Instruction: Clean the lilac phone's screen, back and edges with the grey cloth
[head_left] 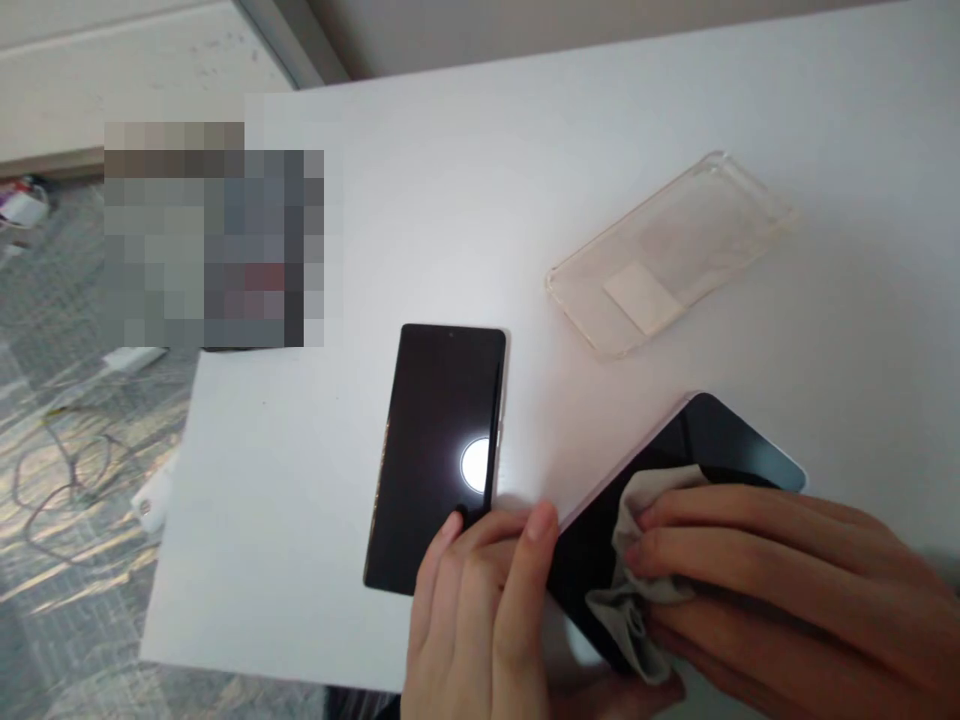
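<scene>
A smartphone (pixel 589 560) with a dark screen lies at a slant on the table, lower right. My left hand (pixel 480 620) steadies its lower left end. One finger rests along the edge, and what looks like the thumb is at the bottom edge; the other fingers reach over the corner of a second phone. My right hand (pixel 780 590) is closed on a crumpled grey-beige cloth (pixel 637 600) and presses it on the slanted phone's screen. That second dark-screened smartphone (pixel 442 430) lies face up to the left, reflecting a round light.
A clear phone case (pixel 705 235) with a pale square patch (pixel 643 297) lies behind the phones on the white table (pixel 285 520). A blurred-out area (pixel 217 240) covers the table's left rear. A cable (pixel 67 470) lies on the patterned floor at left.
</scene>
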